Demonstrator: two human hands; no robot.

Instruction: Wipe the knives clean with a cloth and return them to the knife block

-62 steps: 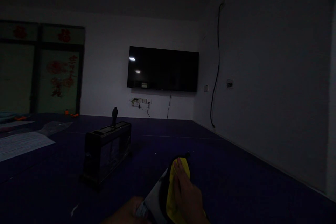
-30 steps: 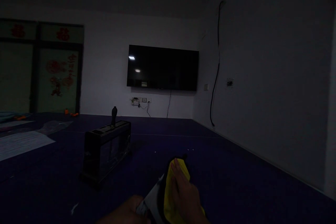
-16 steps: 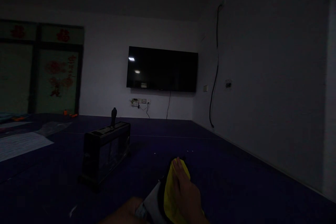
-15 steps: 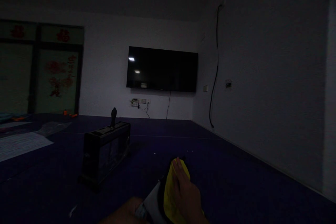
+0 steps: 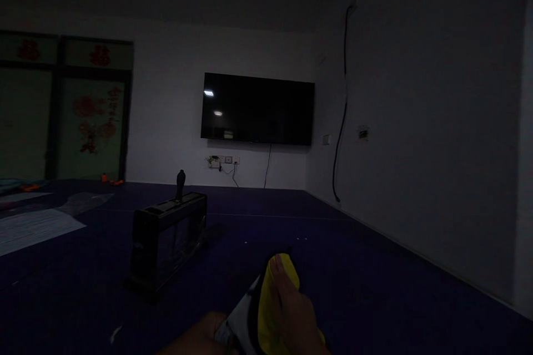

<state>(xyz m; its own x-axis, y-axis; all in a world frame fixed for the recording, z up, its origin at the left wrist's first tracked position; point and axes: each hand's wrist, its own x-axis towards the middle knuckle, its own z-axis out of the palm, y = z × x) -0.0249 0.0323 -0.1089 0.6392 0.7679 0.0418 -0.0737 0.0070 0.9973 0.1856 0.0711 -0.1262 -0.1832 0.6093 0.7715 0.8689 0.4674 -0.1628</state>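
Low in the middle of the head view is a flat, grey-white object with a dark border, tilted and cut off by the lower edge. My left hand is closed on its lower left side, the fingertips partly hidden in the dark. A yellow cloth lies against the object's right part. My right hand presses it there, fingers stretched along it and close together. Yellow shows on both sides of that hand.
A black box-shaped device with an upright dark knob stands left on the blue tabletop. Paper sheets and clear plastic lie far left. A television hangs on the wall behind.
My right hand and the yellow cloth have shifted slightly down and left over the grey-white object. My left hand stays almost in place.
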